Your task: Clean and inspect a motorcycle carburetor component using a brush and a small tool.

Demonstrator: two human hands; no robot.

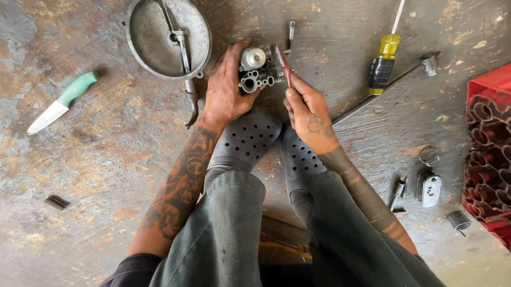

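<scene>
Here, floor: rusty, stained, parts spread within reach | round metal cover: lying just above left hand | left hand: clasps carburettor body, apparently steadying it above the feet; grimy grey casting with round ports | right hand: pinches red-handled tool against it.

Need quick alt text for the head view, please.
Left hand steadies a small metal engine part on the floor while the right hand works a red-handled tool against it. A screwdriver lies right, a knife left.
</scene>
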